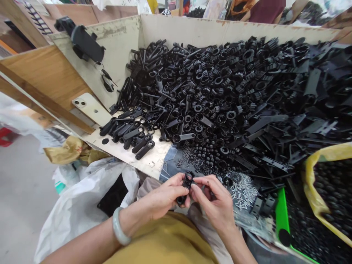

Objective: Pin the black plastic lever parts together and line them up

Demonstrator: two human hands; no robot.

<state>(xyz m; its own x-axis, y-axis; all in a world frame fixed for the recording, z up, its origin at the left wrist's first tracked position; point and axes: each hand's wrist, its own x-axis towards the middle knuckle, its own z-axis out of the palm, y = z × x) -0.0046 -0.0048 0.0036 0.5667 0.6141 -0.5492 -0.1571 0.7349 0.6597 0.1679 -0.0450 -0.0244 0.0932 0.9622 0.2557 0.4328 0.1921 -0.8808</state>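
Note:
My left hand [165,198] pinches a small black plastic part [186,187] with a ring at its top, close to my body. My right hand [216,200] meets it from the right, fingertips closed on the same part. A pale bangle sits on my left wrist. Just beyond my hands lie small black screws [192,156] and a scatter of short silver pins [244,190]. Behind them rises a big heap of black plastic rings and arms [220,95] inside a wooden tray [198,31].
A row of finished black arm pieces [132,135] lies at the tray's front left. A pale phone [92,108] leans on the left wall, a black holder [85,42] above it. A yellow bag [330,190] of black parts and a green bin [282,216] stand right. White bags [82,198] hang left.

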